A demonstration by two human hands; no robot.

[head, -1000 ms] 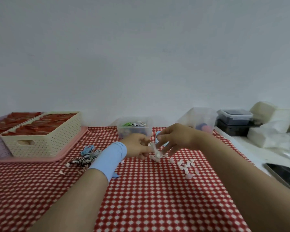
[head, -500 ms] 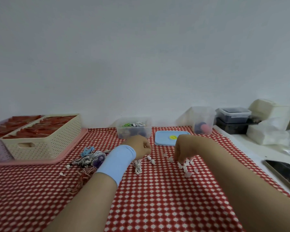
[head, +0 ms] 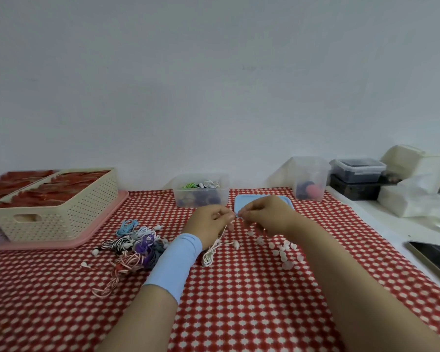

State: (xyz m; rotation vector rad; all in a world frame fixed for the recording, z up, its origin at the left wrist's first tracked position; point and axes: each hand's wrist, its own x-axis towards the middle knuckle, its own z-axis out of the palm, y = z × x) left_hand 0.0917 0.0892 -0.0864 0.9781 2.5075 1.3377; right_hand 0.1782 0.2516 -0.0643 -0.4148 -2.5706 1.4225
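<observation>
My right hand (head: 267,214) has come up from the loose tips (head: 283,252) on the bench (head: 239,301), pinching what I take for one tip, to meet my left hand (head: 208,224) gripping the white earphone (head: 208,256), which trails onto the bench, so fitting comes next.

A cream perforated plastic basket (head: 69,217) of red items sits on a pink tray (head: 107,219) at the left. Mid-frame, a clear plastic box (head: 201,196) stands beside a flat blue lid (head: 243,202). A tall clear tub (head: 309,171) stands further right, on the red-and-white checked cloth (head: 239,301).
</observation>
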